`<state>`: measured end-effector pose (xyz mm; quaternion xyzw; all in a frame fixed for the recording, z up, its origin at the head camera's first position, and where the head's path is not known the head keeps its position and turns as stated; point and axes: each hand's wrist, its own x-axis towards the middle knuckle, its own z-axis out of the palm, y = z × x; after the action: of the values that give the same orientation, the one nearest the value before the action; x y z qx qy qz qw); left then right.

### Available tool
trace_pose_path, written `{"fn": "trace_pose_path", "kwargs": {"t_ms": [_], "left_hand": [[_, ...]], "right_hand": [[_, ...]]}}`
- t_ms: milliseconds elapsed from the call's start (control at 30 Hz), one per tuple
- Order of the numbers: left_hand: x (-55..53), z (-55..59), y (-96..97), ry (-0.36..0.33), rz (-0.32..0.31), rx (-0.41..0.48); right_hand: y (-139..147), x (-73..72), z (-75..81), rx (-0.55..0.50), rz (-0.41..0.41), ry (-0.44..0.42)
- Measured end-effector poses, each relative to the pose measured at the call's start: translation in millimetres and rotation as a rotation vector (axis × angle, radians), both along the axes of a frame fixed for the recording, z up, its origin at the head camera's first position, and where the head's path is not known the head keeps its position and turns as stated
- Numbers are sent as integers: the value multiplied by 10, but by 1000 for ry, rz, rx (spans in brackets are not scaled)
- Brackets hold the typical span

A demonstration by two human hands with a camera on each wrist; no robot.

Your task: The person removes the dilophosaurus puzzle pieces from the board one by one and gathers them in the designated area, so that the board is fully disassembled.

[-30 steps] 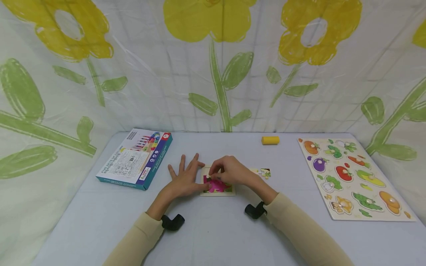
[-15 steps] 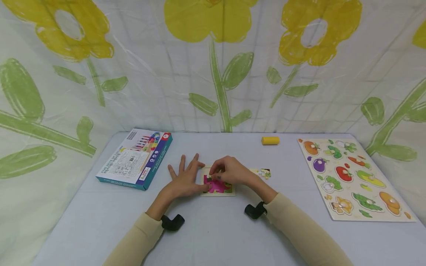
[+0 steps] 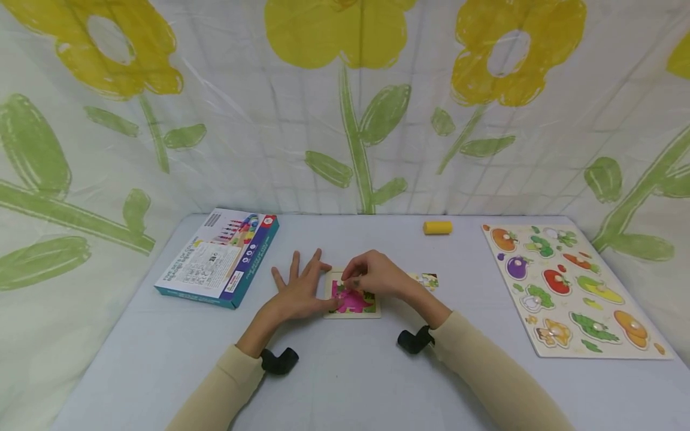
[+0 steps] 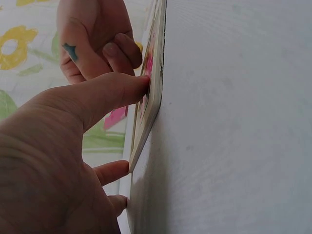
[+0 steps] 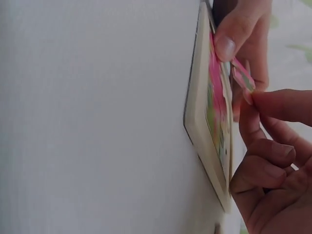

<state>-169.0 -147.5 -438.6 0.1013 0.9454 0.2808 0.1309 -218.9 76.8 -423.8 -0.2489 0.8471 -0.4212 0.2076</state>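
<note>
Facing me, behind table (image 3: 336, 398), pale sheet (image 3: 242, 131) hangs like wall, thin, slightly shiny, with wrinkles. Sheet continues along left and right sides. Pattern on it looks brushed: big yellow flowers (image 3: 336, 36), green stems (image 3: 363, 173), green leaves (image 3: 385, 114). Faint grid lines (image 3: 272, 90) across sheet. Table top pale, bluish white; far edge straight, close to sheet. Light soft, shadows weak.

The puzzle tray (image 3: 353, 316) lies between box (image 3: 215, 257) and vegetable board (image 3: 563, 303).
</note>
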Motion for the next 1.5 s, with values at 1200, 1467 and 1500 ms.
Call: {"fn": "trace_pose_path", "kwargs": {"t_ms": [1200,1467,1500], "left_hand": [[10,-12,-12,10,-33,13],[-2,-27,-12,10,-28,8],[-2,-26,-13,9,-27,7]], "right_hand": [[936,195,59,130,-71,83],[947,165,-8,135,-46,100],[947,167,-9,135,-42,100]]}}
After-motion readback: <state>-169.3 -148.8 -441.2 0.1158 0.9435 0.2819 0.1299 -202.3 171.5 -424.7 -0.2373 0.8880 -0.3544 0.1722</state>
